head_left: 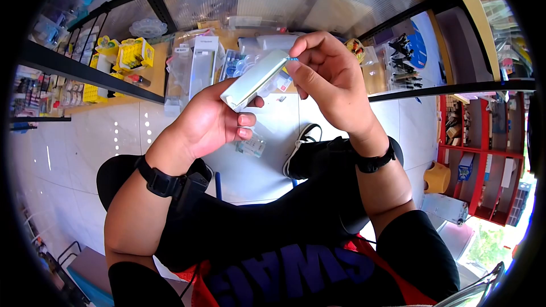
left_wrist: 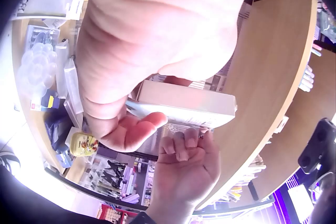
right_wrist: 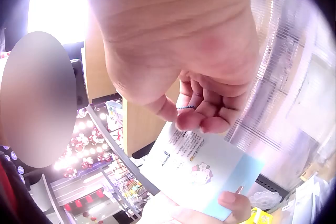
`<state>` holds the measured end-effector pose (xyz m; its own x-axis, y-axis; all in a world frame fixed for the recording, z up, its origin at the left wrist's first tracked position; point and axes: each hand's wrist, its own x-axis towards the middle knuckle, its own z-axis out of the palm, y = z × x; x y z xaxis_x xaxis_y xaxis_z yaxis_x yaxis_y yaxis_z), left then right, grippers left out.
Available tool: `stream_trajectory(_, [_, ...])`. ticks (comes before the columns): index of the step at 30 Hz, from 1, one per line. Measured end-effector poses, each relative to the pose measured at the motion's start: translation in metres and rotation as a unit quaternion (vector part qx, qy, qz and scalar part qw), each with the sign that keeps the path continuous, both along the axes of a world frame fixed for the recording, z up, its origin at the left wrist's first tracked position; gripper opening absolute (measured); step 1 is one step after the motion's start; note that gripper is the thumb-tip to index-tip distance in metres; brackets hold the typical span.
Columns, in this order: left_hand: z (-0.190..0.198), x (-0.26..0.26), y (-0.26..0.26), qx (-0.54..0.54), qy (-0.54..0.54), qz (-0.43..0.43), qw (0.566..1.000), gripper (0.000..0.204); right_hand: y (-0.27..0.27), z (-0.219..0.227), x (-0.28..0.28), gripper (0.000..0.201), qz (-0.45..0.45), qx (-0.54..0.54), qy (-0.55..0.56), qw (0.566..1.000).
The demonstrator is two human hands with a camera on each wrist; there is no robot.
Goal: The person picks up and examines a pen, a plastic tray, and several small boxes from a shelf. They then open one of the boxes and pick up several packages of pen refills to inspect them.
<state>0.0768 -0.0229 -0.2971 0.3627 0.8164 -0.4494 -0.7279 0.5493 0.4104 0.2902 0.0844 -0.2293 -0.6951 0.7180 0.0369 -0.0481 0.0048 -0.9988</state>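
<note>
At the near end of the small white box, my left hand is clamped on, fingers curled round it; the box itself covers part of that grip. Box is tilted, in the air above the floor, not on the counter. At the box's far end, my right hand has thumb and fingers together, pinching a blue beaded thing. Only a short row of beads shows, the rest hidden by my fingertips; can't tell whether it reaches inside the box. Right wrist view gives the box's printed face: cartoon figure, light-blue band, small text too blurred for me to read. My left hand there is mostly cut off by the bottom edge.

Beyond the box, on the counter, a clear plastic tray with round cups, partly blocked by the box in the head view. Left of the box, a tall carton; further left, yellow racks, contents hard to make out. Right of the box, past my right hand, a yellow tub, label unreadable. Nearer me than the box, on the floor, a clear packet, contents unclear, and my shoe, partly covered by my dark trousers.
</note>
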Motion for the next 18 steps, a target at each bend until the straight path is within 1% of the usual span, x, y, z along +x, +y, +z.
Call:
stream_trajectory(1, [0.0009, 0.0007, -0.0011, 0.0, 0.0, 0.001, 1.0, 0.042, -0.0013, 0.0004, -0.0006, 0.016, -0.013, 0.02, -0.008, 1.0])
stream_trajectory(2, [0.0054, 0.0011, -0.001, -0.011, -0.003, 0.002, 1.0, 0.037, -0.0015, 0.0019, -0.0008, 0.016, -0.013, 0.02, -0.007, 1.0])
stream_trajectory(3, [0.0067, 0.0013, -0.0025, -0.022, -0.007, 0.006, 1.0, 0.033, -0.0021, 0.0017, -0.0011, 0.015, -0.019, 0.057, -0.019, 0.998])
stream_trajectory(4, [0.0067, 0.0007, -0.0032, -0.022, -0.007, 0.007, 1.0, 0.033, -0.0023, 0.0016, -0.0013, 0.014, -0.026, 0.094, -0.03, 0.995])
stream_trajectory(5, [0.0066, 0.0003, -0.0027, -0.013, -0.01, -0.005, 1.0, 0.038, -0.0019, 0.0002, -0.0009, 0.014, -0.026, 0.094, -0.03, 0.995])
stream_trajectory(6, [0.0064, -0.0002, -0.0032, -0.005, -0.013, -0.016, 1.0, 0.043, -0.0014, -0.0018, -0.0009, 0.013, -0.028, 0.126, -0.026, 0.991])
stream_trajectory(7, [0.0063, -0.0009, -0.0032, -0.004, -0.013, -0.015, 1.0, 0.043, -0.0012, -0.0028, -0.0009, 0.012, -0.031, 0.157, -0.021, 0.987])
stream_trajectory(11, [0.0029, -0.0048, -0.0029, -0.003, -0.056, -0.028, 0.998, 0.04, -0.0017, 0.0004, -0.0002, 0.012, -0.043, 0.189, -0.019, 0.981])
stream_trajectory(13, [-0.0003, -0.0053, -0.0038, -0.001, -0.069, -0.028, 0.997, 0.04, 0.0015, 0.001, 0.0033, 0.012, -0.045, 0.247, -0.054, 0.967])
stream_trajectory(14, [-0.0006, -0.0053, -0.0038, -0.001, -0.07, -0.027, 0.997, 0.04, 0.0037, 0.0015, 0.0056, 0.012, -0.045, 0.247, -0.054, 0.966])
stream_trajectory(16, [-0.0004, -0.0066, -0.0046, -0.001, -0.071, -0.025, 0.997, 0.04, 0.0073, 0.003, 0.0075, 0.013, -0.024, 0.304, -0.051, 0.951])
stream_trajectory(17, [-0.0009, -0.0069, -0.0045, 0.001, -0.071, -0.028, 0.997, 0.041, 0.0066, 0.0043, 0.0077, 0.013, -0.024, 0.304, -0.051, 0.951])
stream_trajectory(18, [-0.0017, -0.0067, -0.0045, 0.002, -0.073, -0.031, 0.997, 0.041, 0.0054, 0.007, 0.0077, 0.015, -0.016, 0.279, -0.053, 0.959])
